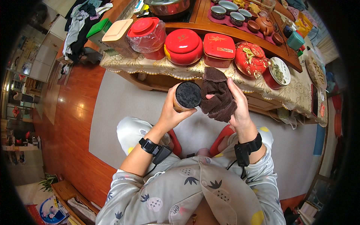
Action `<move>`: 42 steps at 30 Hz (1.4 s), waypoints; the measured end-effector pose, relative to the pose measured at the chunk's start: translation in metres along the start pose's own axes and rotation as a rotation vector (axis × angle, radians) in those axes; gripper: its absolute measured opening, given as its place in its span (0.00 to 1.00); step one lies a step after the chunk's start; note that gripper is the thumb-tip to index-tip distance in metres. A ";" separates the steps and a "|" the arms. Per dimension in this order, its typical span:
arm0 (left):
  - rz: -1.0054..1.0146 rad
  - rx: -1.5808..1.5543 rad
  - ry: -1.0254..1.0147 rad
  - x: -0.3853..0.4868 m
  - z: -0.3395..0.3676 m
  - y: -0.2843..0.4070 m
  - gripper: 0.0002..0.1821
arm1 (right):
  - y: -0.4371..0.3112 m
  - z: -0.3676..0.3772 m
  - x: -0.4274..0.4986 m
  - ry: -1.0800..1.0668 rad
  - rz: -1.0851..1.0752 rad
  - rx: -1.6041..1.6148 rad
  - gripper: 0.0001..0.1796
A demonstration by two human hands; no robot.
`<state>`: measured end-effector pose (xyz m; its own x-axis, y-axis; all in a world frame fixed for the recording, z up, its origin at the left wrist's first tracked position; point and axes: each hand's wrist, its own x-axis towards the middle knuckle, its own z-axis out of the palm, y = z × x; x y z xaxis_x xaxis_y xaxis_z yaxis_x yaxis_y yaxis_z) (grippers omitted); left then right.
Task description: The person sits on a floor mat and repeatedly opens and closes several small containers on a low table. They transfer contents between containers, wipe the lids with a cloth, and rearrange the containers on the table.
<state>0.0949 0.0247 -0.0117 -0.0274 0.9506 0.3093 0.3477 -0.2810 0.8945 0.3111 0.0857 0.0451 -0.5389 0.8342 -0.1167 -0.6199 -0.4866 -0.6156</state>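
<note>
My left hand (175, 108) is wrapped around a jar with a round black lid (188, 95); the lid faces up toward me and its top looks dusty or smudged. In my right hand (239, 102) is a dark brown cloth (218, 97), bunched over the fingers, with one fingertip showing through its folds. The cloth's left edge is right beside the jar's lid; whether they touch I cannot tell. Both hands are held above my lap, in front of the low table with a patterned tablecloth (194, 67). Most of the jar's body is hidden under the lid and my fingers.
Along the table's near edge stand a green-lidded container (99, 29), a red jar in plastic wrap (146, 36), a round red box (183, 46), a square red tin (219, 49) and a white-lidded tub (279, 71). Behind them, a wooden tea tray (202, 19) holds cups and a clay teapot (265, 25).
</note>
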 end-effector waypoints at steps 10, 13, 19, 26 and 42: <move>-0.077 -0.105 0.010 -0.004 0.008 -0.003 0.40 | 0.033 0.034 0.008 -0.308 -0.772 -1.494 0.24; -0.134 -0.116 -0.030 -0.009 0.003 0.001 0.42 | 0.025 0.027 0.008 -0.372 -0.809 -1.401 0.22; -0.216 -0.518 -0.093 -0.008 0.007 0.008 0.44 | 0.027 0.024 0.008 -0.101 -0.704 -1.199 0.18; -0.105 -0.568 0.137 -0.003 0.023 0.018 0.48 | 0.042 0.045 0.017 -0.201 -0.922 -1.338 0.27; -0.093 -0.597 0.186 0.008 0.028 0.035 0.41 | 0.034 0.037 0.011 -0.200 -0.882 -1.140 0.28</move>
<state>0.1334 0.0260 0.0130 -0.2137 0.9509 0.2240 -0.2457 -0.2742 0.9298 0.2637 0.0690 0.0516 -0.3576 0.6516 0.6690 -0.0559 0.7001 -0.7119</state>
